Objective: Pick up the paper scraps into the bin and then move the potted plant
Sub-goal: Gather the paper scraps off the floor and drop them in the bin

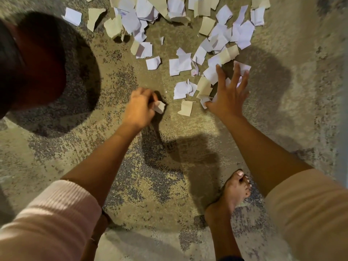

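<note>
Several white and beige paper scraps [180, 65] lie strewn over the rough concrete floor, thickest toward the top of the view. My left hand [138, 108] is closed around a small white scrap [159, 106] just above the floor. My right hand [228, 95] is spread flat with fingers apart, pressing down on a cluster of scraps. A dark reddish round bin [32, 66] stands at the far left, its inside in shadow. No potted plant is in view.
My bare foot [232, 193] rests on the floor below the right hand. Pale sleeves cover both upper arms. A lighter wall or ledge [339, 91] runs along the right edge. The floor [131, 176] is mottled and gritty.
</note>
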Action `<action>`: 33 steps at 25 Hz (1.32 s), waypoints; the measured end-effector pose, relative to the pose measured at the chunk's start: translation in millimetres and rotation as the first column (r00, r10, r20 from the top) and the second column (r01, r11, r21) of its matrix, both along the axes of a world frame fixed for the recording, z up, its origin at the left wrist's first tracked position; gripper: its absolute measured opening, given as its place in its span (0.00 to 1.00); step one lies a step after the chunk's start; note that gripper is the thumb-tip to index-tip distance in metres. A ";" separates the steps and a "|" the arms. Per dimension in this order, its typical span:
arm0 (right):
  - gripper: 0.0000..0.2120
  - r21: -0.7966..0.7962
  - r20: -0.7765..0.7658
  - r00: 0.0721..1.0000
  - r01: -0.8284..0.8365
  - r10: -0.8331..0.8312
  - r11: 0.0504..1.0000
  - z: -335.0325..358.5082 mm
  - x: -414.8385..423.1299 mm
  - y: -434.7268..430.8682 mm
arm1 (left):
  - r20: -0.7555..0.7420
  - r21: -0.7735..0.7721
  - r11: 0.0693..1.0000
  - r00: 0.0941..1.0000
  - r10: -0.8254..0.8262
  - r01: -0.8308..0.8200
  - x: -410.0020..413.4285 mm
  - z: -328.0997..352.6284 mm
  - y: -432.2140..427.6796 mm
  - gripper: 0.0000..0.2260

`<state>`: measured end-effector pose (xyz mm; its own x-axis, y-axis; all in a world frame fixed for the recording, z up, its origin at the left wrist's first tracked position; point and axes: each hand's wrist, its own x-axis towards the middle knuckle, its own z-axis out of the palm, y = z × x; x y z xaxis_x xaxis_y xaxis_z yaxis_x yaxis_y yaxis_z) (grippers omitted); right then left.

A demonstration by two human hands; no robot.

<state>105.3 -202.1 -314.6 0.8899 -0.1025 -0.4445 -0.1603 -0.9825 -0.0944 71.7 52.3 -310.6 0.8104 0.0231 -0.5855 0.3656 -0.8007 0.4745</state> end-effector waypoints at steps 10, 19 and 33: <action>0.56 0.121 -0.202 0.979 0.008 0.017 0.993 -7.3 10.6 -12.9 | -0.059 0.158 0.937 0.951 -0.305 0.310 12.8 -15.5 -98.3 0.54; 0.25 0.147 0.008 0.956 -0.290 0.292 0.946 -5.8 -2.4 3.6 | 0.052 0.137 0.954 0.960 -0.276 0.267 31.6 -18.5 -105.2 0.25; 0.10 0.304 0.022 0.995 0.087 -0.098 0.949 32.7 -10.2 7.8 | 0.122 -0.016 0.998 0.991 0.059 -0.058 3.3 32.3 -69.2 0.14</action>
